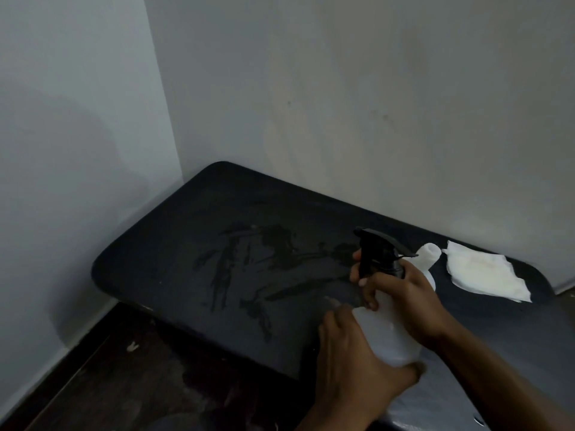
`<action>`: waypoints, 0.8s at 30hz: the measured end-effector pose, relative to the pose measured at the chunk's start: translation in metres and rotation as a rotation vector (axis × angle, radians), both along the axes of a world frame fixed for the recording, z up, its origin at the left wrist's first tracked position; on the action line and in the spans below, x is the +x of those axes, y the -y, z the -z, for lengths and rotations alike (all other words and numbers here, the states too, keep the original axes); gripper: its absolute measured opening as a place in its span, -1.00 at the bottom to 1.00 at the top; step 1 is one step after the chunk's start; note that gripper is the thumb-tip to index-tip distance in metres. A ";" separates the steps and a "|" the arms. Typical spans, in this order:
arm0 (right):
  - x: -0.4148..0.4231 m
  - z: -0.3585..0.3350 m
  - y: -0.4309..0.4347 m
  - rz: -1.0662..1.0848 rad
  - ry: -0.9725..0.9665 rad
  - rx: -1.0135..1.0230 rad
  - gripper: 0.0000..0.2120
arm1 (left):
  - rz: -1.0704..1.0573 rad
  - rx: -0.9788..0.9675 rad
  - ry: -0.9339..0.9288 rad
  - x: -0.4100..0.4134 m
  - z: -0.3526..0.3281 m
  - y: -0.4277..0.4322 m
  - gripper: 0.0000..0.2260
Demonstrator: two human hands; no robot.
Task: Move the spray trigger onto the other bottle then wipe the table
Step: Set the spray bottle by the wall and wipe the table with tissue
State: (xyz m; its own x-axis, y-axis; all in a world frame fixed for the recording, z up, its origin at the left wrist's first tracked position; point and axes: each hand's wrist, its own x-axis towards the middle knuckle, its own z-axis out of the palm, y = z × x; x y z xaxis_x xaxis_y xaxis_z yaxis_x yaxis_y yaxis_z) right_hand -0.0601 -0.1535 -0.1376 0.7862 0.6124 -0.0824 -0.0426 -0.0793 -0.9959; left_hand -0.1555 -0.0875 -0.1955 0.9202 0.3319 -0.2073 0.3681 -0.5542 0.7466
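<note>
A black spray trigger (378, 247) sits on top of a white bottle (384, 332) held above the dark table (193, 231). My right hand (404, 301) grips the bottle's neck with fingers around the trigger. My left hand (351, 362) wraps the bottle's lower body from below. Behind them a second white bottle (428, 255) stands with an open neck and no cap. A white cloth (485, 273) lies flat on the table to the right. Wet dark streaks (264, 253) mark the table's middle.
The table stands in a corner, with grey walls (342, 88) behind it and at its left. A dark floor (130, 368) shows below its front left edge, with a small white scrap (133, 346) on it.
</note>
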 end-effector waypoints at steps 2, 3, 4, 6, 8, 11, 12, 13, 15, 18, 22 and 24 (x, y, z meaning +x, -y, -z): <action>-0.002 0.001 0.001 -0.006 0.012 0.023 -0.72 | -0.010 -0.035 0.023 -0.002 -0.002 0.000 -0.09; -0.003 0.001 0.001 -0.001 0.006 0.030 -0.71 | -0.005 -0.044 0.037 -0.003 -0.003 -0.001 -0.11; -0.003 0.002 0.001 0.007 -0.003 0.030 -0.68 | 0.011 -0.038 0.055 -0.004 -0.004 0.000 -0.13; -0.004 0.002 -0.001 0.038 0.005 -0.009 -0.65 | 0.022 -0.033 0.062 -0.005 -0.004 -0.001 -0.14; -0.004 0.003 -0.003 0.075 0.031 -0.041 -0.75 | 0.008 -0.029 0.037 -0.003 -0.003 -0.001 -0.10; -0.005 0.007 -0.007 0.114 0.045 -0.052 -0.90 | 0.034 0.029 0.018 0.001 -0.001 -0.003 -0.09; -0.005 0.007 -0.008 0.114 0.057 -0.058 -0.93 | 0.048 0.044 0.016 0.002 0.000 -0.004 -0.09; -0.007 0.007 -0.009 0.113 0.066 -0.061 -0.94 | 0.055 0.055 0.015 0.002 0.000 -0.004 -0.09; -0.009 0.007 -0.009 0.120 0.057 -0.039 -0.88 | 0.062 0.077 0.019 0.003 0.002 -0.005 -0.09; -0.010 0.005 -0.008 0.121 0.038 -0.003 -0.87 | 0.066 0.066 0.023 0.000 0.001 -0.005 -0.05; -0.008 0.006 -0.004 0.073 0.083 -0.046 -0.93 | 0.043 -0.022 0.017 -0.004 -0.003 -0.004 -0.05; -0.007 0.008 -0.003 0.058 0.052 -0.047 -0.93 | 0.058 -0.025 0.025 -0.005 -0.008 -0.003 -0.05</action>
